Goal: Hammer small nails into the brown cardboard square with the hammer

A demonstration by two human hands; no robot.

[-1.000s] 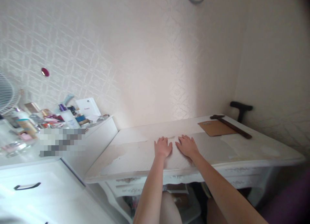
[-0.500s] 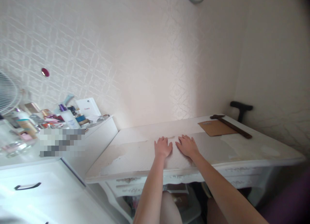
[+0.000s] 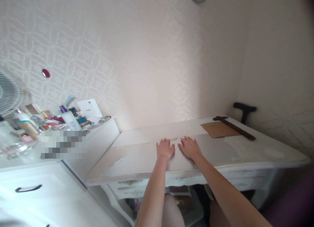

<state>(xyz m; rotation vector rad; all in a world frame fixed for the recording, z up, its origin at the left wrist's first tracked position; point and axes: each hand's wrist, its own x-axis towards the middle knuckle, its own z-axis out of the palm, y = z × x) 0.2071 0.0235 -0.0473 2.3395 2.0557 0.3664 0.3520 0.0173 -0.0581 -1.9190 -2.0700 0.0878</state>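
Observation:
My left hand [image 3: 165,149] lies flat on the white desk [image 3: 137,161], palm down, fingers stretched out. Right beside it my right hand [image 3: 190,148] rests the same way, fingers spread on the worn desktop. Neither hand holds anything. At the far right of the desk lies a brown cardboard sheet [image 3: 218,129], and a dark wooden stick [image 3: 235,128] lies along its far edge, well beyond my right hand.
A white drawer unit [image 3: 56,187] stands to the left, crowded with cosmetic bottles and tubes [image 3: 49,120] and a white fan [image 3: 8,93]. A black handle [image 3: 244,108] sticks up behind the desk's right corner. Patterned walls close the back and right.

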